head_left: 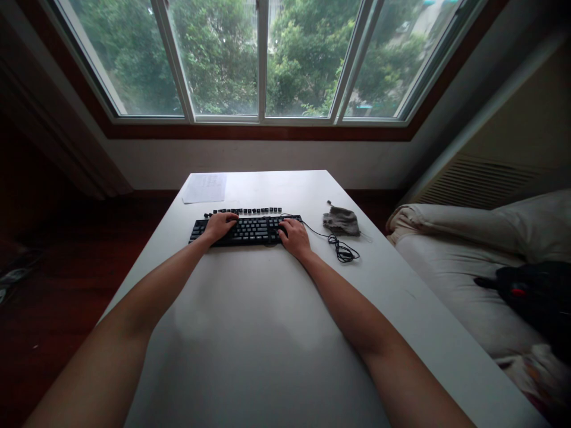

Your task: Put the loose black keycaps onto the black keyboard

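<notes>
A black keyboard [254,230] lies on the white table, with a row of loose black keycaps [261,210] along its back edge. My left hand [219,226] rests over the keyboard's left part. Its fingers point right and come together near the back edge; whatever they pinch, if anything, is too small to make out. Over the right end lies my right hand [295,236], thumb and fingers bent and apart, touching the keys. A black cable [344,248] runs from the keyboard and ends in a coil on the right.
A grey cloth pouch [341,220] sits beyond the cable coil. Sheets of paper [205,188] lie at the table's far left corner. Right of the table [250,321] stands a light-covered sofa [450,261] with a black bag [535,297]. A window [263,65] is ahead.
</notes>
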A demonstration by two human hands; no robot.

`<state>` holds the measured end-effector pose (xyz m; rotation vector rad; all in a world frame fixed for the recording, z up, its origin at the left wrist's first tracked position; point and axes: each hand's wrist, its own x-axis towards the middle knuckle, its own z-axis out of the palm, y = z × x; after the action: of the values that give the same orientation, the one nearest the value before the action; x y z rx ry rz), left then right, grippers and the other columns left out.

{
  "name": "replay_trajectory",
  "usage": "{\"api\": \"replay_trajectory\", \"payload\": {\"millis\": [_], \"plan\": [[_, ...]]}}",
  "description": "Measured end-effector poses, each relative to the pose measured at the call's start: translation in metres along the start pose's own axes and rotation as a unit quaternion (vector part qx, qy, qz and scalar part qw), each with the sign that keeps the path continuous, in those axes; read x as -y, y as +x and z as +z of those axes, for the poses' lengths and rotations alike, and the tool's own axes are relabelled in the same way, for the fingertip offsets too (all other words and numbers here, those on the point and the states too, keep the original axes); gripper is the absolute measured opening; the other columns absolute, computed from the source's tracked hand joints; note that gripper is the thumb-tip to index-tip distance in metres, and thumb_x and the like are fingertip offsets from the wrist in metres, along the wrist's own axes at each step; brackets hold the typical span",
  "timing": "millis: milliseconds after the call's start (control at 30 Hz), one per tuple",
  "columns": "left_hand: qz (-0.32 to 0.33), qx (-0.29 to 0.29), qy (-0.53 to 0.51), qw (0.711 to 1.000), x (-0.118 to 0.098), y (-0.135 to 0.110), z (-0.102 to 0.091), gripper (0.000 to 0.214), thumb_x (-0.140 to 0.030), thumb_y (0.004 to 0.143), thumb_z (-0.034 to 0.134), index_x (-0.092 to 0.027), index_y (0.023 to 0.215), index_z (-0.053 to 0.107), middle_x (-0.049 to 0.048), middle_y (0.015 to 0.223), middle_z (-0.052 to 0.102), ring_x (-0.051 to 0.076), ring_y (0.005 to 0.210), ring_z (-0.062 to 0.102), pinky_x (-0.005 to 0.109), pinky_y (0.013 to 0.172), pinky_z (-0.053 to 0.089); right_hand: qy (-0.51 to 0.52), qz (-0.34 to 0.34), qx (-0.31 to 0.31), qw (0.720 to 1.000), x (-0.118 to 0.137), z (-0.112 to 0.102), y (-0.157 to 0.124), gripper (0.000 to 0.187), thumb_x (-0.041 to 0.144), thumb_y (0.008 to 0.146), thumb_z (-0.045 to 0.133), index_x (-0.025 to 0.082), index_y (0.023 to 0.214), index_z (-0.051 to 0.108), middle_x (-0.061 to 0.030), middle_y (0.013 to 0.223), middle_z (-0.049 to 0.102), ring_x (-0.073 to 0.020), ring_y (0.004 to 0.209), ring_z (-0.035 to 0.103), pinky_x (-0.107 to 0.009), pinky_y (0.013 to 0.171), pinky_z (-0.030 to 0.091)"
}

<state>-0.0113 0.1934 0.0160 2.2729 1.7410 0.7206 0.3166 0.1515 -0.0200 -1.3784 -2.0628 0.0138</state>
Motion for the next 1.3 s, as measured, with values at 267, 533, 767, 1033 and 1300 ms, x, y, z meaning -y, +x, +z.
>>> {"api": "replay_trajectory", "payload": {"millis": [267,533,767,1033,1300], "plan": [[-0.057,0.013,-0.067,0.996,0.005,0.007,-0.009,0.026,-0.033,0.089,0.069,-0.027,0.11,0.083,0.001,0.108,0.081,0.024,0.105,0.073,0.033,0.098,0.053,-0.003,0.001,0.002,1.0,-0.001,0.0,0.0,0.029,0.031,0.099,0.057,0.021,0.123,0.07,-0.0127,0.137,0.064,-0.0305,0.13,0.053,-0.047,0.113,0.039],[-0.096,0.061,-0.08,0.99,0.014,0.014,-0.003,0.025,-0.032,0.085,0.07,-0.026,0.106,0.084,0.0016,0.105,0.081,0.024,0.102,0.073,0.033,0.096,0.053,-0.001,-0.004,-0.004,1.0,-0.002,0.002,0.0,0.029,0.032,0.098,0.057,0.021,0.122,0.07,-0.0126,0.135,0.065,-0.0305,0.129,0.054,-0.048,0.113,0.039],[-0.084,0.089,-0.021,0.992,0.006,0.016,-0.006,0.026,-0.031,0.085,0.07,-0.026,0.106,0.084,0.0025,0.107,0.081,0.024,0.102,0.073,0.033,0.093,0.053,-0.006,0.002,0.005,1.0,0.0,0.0,0.0,0.03,0.032,0.099,0.057,0.021,0.123,0.07,-0.0128,0.137,0.064,-0.0306,0.13,0.053,-0.048,0.113,0.039],[-0.026,0.062,0.065,0.996,-0.002,0.016,-0.005,0.026,-0.032,0.082,0.069,-0.029,0.104,0.082,0.0017,0.108,0.08,0.024,0.103,0.071,0.032,0.091,0.054,-0.005,-0.003,-0.002,1.0,-0.001,0.001,0.0,0.03,0.032,0.098,0.058,0.02,0.123,0.07,-0.0126,0.136,0.064,-0.0299,0.129,0.054,-0.046,0.114,0.039],[-0.006,0.0,0.078,0.997,-0.015,-0.002,-0.002,0.025,-0.034,0.088,0.063,-0.026,0.106,0.078,0.0061,0.11,0.078,0.027,0.106,0.068,0.039,0.099,0.05,0.0,0.007,0.005,1.0,0.002,-0.001,0.0,0.031,0.032,0.098,0.056,0.022,0.124,0.07,-0.0127,0.137,0.064,-0.0308,0.131,0.053,-0.05,0.114,0.039]]}}
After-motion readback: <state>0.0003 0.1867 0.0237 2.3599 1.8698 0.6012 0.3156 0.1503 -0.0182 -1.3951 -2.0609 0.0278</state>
